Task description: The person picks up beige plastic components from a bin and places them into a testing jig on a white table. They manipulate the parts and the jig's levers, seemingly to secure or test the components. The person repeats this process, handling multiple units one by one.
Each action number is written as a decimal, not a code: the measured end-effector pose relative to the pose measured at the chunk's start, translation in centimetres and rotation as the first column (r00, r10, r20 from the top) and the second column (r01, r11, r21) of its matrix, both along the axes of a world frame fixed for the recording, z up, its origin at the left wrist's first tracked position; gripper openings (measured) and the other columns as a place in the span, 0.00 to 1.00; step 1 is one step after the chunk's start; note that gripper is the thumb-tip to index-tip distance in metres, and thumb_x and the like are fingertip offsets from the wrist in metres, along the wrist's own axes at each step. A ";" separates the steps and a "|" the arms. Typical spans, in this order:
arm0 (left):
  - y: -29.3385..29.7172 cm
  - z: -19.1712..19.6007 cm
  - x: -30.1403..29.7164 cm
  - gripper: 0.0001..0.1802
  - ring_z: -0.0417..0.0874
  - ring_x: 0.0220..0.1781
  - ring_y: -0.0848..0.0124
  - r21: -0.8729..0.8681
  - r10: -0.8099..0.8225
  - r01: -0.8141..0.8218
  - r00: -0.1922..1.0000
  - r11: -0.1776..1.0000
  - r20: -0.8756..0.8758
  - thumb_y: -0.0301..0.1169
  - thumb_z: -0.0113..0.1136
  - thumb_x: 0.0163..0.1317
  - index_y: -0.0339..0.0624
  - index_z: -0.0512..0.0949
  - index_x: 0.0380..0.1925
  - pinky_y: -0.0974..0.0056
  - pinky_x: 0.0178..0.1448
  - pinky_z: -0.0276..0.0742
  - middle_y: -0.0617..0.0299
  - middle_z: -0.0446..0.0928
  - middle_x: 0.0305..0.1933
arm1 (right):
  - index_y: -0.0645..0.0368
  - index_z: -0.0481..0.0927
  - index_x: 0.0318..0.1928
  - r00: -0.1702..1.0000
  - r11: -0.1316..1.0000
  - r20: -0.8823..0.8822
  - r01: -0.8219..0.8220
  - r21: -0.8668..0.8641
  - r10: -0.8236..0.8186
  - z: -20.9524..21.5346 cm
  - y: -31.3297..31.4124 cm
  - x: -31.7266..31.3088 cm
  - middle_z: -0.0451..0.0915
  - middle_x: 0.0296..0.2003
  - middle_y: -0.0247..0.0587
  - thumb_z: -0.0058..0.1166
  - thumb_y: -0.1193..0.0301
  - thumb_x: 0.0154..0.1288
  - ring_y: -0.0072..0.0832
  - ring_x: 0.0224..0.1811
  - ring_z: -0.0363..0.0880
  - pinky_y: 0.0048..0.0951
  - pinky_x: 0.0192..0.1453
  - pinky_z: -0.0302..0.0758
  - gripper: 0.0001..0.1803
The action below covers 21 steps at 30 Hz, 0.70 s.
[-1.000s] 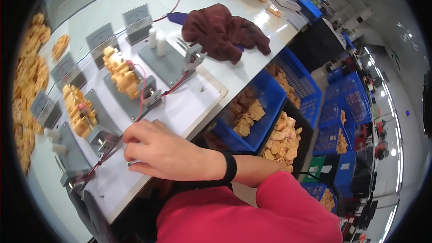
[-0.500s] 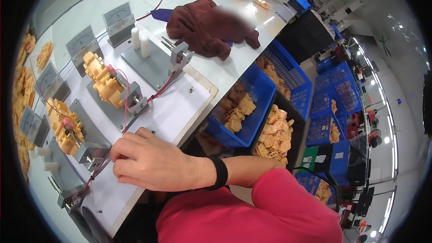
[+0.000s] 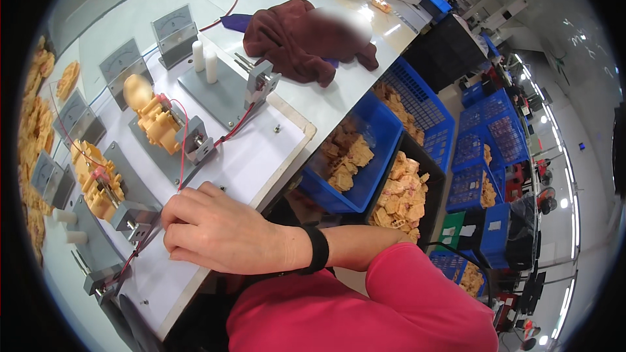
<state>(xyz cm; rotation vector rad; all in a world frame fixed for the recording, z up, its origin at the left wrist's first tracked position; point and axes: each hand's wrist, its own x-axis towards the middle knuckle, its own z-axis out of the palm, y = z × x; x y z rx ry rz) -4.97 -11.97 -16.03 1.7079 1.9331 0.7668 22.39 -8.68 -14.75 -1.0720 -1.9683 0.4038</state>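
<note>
Head view: right hand (image 3: 225, 231) beside gray block (image 3: 130, 214); cannot tell if grip clamped.

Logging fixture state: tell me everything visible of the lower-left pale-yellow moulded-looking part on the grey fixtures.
The pale-yellow elongated part looks like moulded plastic, with ridges and notches along it. A small reddish piece sits around mid-length, where a thin red wire appears to reach it. It lies slanted over a grey flat base plate, its lower end at a grey block with metal fittings. The bare right hand is apart from it. Its underside is hidden.
</note>
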 end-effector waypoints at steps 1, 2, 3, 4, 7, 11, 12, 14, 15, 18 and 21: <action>0.1 -0.5 -0.5 0.25 0.69 0.70 0.71 -0.031 -0.003 0.004 1.000 1.000 0.010 0.40 0.36 0.79 0.39 0.68 0.67 0.66 0.75 0.59 0.57 0.70 0.69 | 0.53 0.77 0.33 1.000 1.000 0.002 0.008 -0.001 -0.008 0.0 -0.1 0.1 0.73 0.41 0.34 0.65 0.69 0.58 0.33 0.47 0.73 0.34 0.50 0.67 0.08; 0.1 -0.9 -1.0 0.25 0.69 0.70 0.71 -0.062 -0.006 0.007 1.000 0.998 0.018 0.40 0.36 0.79 0.39 0.67 0.68 0.66 0.75 0.58 0.57 0.69 0.70 | 0.53 0.77 0.33 1.000 1.000 0.003 0.015 -0.002 -0.015 0.0 -0.2 0.3 0.73 0.41 0.34 0.65 0.69 0.58 0.33 0.47 0.73 0.35 0.50 0.67 0.08; 0.2 -1.2 -1.4 0.25 0.69 0.70 0.71 -0.094 0.004 -0.001 1.000 0.996 0.026 0.40 0.36 0.79 0.39 0.66 0.68 0.66 0.75 0.58 0.57 0.68 0.70 | 0.53 0.77 0.33 1.000 1.000 0.004 0.012 -0.003 -0.012 0.0 -0.2 0.2 0.73 0.41 0.34 0.65 0.68 0.58 0.33 0.47 0.73 0.35 0.50 0.67 0.08; 0.4 -1.4 -1.7 0.26 0.66 0.72 0.68 -0.061 0.027 -0.018 0.990 0.998 0.141 0.39 0.39 0.79 0.36 0.63 0.70 0.64 0.76 0.57 0.54 0.65 0.72 | 0.53 0.77 0.33 1.000 1.000 0.004 0.009 -0.003 -0.009 0.1 -0.2 0.2 0.73 0.41 0.34 0.65 0.68 0.59 0.33 0.47 0.73 0.35 0.51 0.67 0.08; 0.5 -1.8 -2.6 0.30 0.61 0.75 0.61 -0.010 0.066 -0.067 0.930 0.998 0.362 0.37 0.46 0.77 0.30 0.57 0.72 0.60 0.76 0.55 0.47 0.60 0.75 | 0.53 0.77 0.34 1.000 1.000 -0.001 -0.002 0.002 0.002 0.1 -0.2 0.2 0.73 0.41 0.34 0.65 0.68 0.59 0.33 0.47 0.73 0.35 0.51 0.67 0.08; 0.6 -1.8 -2.1 0.30 0.63 0.74 0.62 -0.041 0.084 -0.073 0.897 0.996 0.434 0.37 0.46 0.77 0.30 0.58 0.72 0.60 0.76 0.56 0.47 0.61 0.75 | 0.52 0.77 0.34 1.000 1.000 0.009 0.004 -0.010 -0.004 0.2 -0.3 0.3 0.73 0.41 0.34 0.65 0.68 0.60 0.32 0.46 0.73 0.35 0.50 0.67 0.08; 0.7 -1.6 -1.7 0.30 0.63 0.74 0.62 -0.049 0.092 -0.078 0.880 0.996 0.466 0.37 0.46 0.77 0.30 0.58 0.72 0.60 0.76 0.56 0.48 0.61 0.74 | 0.53 0.78 0.33 1.000 1.000 0.004 0.012 0.000 -0.012 0.2 -0.2 0.3 0.73 0.41 0.34 0.65 0.68 0.58 0.32 0.46 0.73 0.35 0.50 0.67 0.08; 0.6 -0.5 -0.5 0.26 0.66 0.72 0.68 -0.113 0.059 -0.037 0.980 0.993 0.192 0.39 0.37 0.79 0.35 0.62 0.70 0.64 0.76 0.57 0.54 0.65 0.72 | 0.55 0.79 0.31 1.000 1.000 -0.005 0.021 0.018 -0.021 0.2 -0.1 0.3 0.73 0.39 0.33 0.67 0.69 0.56 0.32 0.45 0.73 0.35 0.50 0.67 0.09; 0.4 0.2 -0.1 0.26 0.68 0.71 0.71 -0.147 0.037 -0.030 0.998 0.989 0.043 0.40 0.33 0.80 0.38 0.64 0.70 0.66 0.75 0.58 0.57 0.67 0.71 | 0.55 0.79 0.31 1.000 1.000 -0.008 0.017 0.024 -0.016 0.3 -0.1 0.3 0.73 0.39 0.33 0.67 0.69 0.55 0.32 0.45 0.73 0.35 0.50 0.67 0.09; -0.2 -0.8 -1.6 0.30 0.63 0.73 0.62 -0.034 0.091 -0.084 0.923 0.996 0.374 0.37 0.46 0.77 0.30 0.59 0.72 0.61 0.75 0.57 0.48 0.62 0.74 | 0.55 0.78 0.30 1.000 1.000 -0.004 -0.006 0.028 0.006 0.5 0.2 0.3 0.73 0.39 0.33 0.66 0.69 0.55 0.32 0.45 0.73 0.35 0.50 0.68 0.08; -0.2 0.7 -1.2 0.28 0.65 0.72 0.62 -0.162 0.059 0.007 0.914 0.987 0.401 0.35 0.46 0.77 0.31 0.61 0.70 0.61 0.75 0.57 0.50 0.64 0.72 | 0.53 0.78 0.31 1.000 0.999 0.023 -0.010 0.052 0.009 0.7 0.4 -0.1 0.74 0.38 0.33 0.64 0.70 0.54 0.32 0.44 0.75 0.35 0.48 0.69 0.07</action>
